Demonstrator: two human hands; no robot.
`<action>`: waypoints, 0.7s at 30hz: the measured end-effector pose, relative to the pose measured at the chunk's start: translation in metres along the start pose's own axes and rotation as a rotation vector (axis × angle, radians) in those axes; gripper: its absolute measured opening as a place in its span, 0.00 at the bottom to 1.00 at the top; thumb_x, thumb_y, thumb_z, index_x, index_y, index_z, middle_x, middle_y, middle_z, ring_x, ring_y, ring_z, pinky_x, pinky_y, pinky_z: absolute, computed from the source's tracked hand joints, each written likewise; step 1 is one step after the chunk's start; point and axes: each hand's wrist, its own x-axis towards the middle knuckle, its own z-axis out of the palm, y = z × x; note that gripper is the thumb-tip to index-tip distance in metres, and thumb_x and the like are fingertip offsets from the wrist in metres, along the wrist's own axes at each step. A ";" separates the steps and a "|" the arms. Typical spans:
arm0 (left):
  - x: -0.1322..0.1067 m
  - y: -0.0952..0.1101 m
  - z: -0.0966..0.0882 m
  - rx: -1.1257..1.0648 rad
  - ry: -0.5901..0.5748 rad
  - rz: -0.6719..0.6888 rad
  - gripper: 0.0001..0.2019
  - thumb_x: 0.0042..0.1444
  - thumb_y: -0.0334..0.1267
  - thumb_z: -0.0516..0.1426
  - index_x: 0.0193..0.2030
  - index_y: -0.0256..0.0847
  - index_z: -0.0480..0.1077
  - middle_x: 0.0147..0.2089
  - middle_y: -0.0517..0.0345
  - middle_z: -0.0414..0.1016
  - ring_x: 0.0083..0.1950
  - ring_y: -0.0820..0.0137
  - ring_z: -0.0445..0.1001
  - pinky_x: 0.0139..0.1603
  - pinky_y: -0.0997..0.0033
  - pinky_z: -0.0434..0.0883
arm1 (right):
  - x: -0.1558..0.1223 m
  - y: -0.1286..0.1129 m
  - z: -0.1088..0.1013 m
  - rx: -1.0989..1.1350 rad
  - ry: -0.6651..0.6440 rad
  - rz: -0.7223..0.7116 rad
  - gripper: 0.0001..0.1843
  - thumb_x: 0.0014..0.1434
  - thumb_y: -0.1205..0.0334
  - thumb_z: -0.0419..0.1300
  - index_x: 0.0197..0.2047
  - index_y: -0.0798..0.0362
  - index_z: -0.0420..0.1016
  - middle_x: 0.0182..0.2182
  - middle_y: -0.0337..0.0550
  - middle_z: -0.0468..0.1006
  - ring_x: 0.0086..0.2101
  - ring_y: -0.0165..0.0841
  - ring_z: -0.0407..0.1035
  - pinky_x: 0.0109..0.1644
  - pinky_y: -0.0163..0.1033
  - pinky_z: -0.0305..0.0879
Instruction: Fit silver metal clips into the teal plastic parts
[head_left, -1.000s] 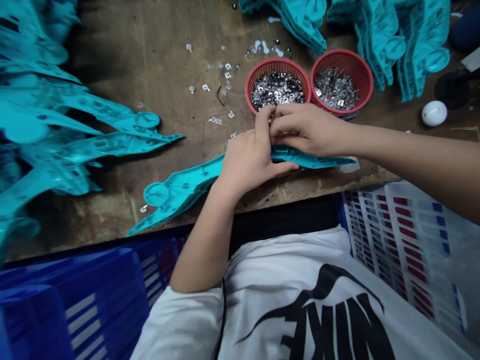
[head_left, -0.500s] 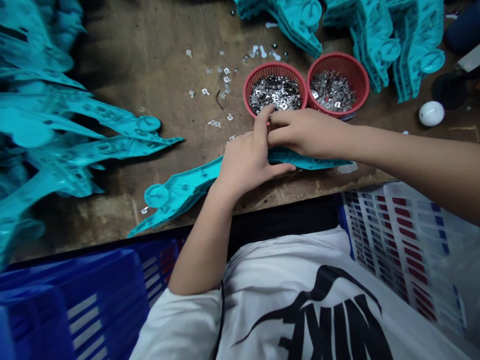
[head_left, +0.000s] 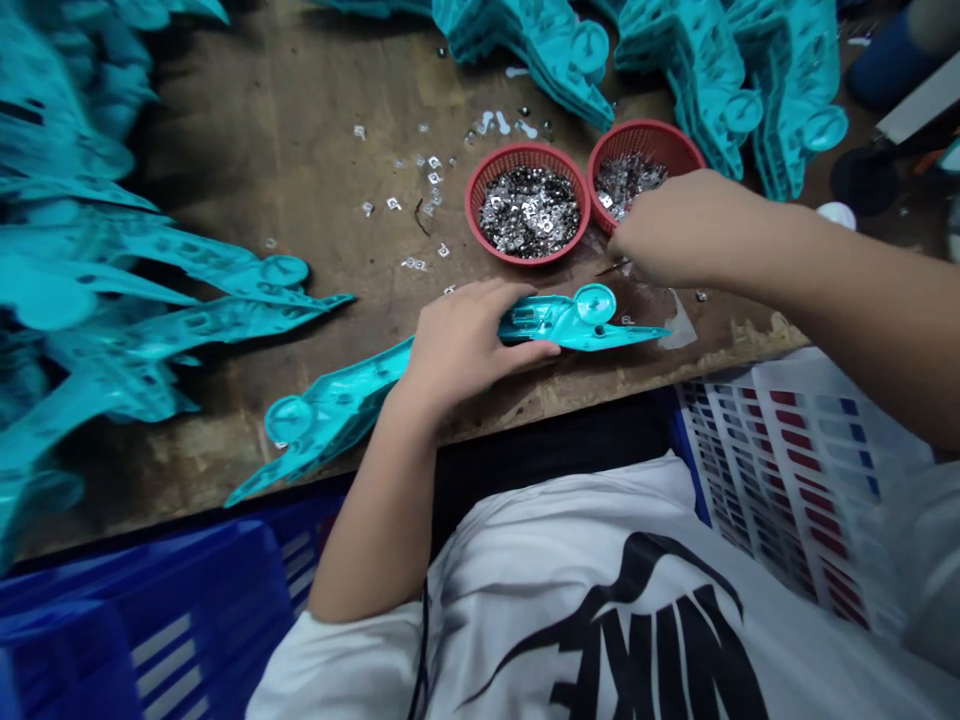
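Note:
A long teal plastic part lies along the near edge of the wooden table. My left hand is wrapped over its middle and holds it down. My right hand has its back to the camera at the near rim of the right red basket, which is filled with small metal pieces. Its fingertips are hidden, so I cannot see whether they hold anything. The left red basket beside it also holds small metal pieces.
Piles of teal plastic parts cover the left side, and more stacks stand at the back. Loose metal pieces are scattered on the table. A blue crate sits below left, a printed bag below right.
My right hand left the teal part and moved right and back to the right red basket. My left hand stays on the part, whose round end now shows.

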 end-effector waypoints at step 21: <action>-0.006 -0.025 0.012 -0.402 0.441 -0.077 0.21 0.83 0.54 0.50 0.61 0.49 0.80 0.57 0.48 0.90 0.59 0.57 0.89 0.67 0.52 0.86 | 0.018 -0.049 -0.007 -0.087 -0.106 0.016 0.05 0.65 0.68 0.74 0.44 0.54 0.89 0.33 0.53 0.86 0.34 0.44 0.77 0.40 0.46 0.64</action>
